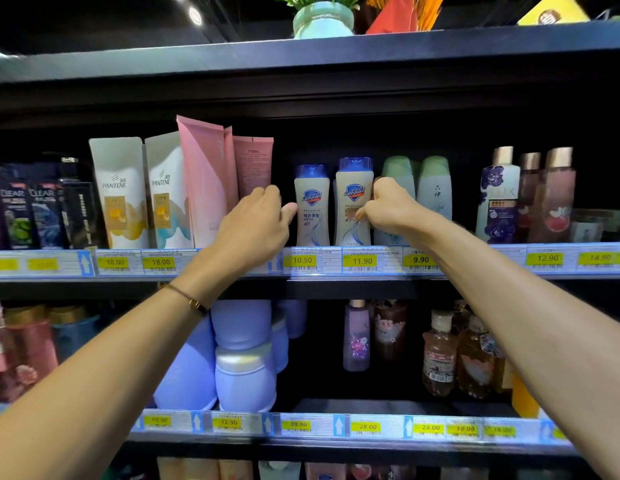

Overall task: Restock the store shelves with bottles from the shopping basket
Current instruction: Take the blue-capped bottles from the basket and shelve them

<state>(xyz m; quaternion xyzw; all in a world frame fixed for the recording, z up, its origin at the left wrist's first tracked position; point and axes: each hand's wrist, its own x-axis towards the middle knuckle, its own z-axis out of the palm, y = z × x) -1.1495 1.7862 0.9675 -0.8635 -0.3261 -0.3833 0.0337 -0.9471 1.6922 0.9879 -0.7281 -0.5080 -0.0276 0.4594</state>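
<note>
Now we square up the soap row on the middle shelf [336, 287].
Our right hand [388, 206] wraps the right Safeguard bottle [353, 188], thumb across its label. Our left hand [256, 223] touches the left Safeguard bottle [312, 206] with its thumb tip, its bent fingers by the pink tube [204, 181]; we cannot tell whether it grips. We should seat the bottle upright, label forward, without nudging the green-capped bottles [398, 174].
</note>
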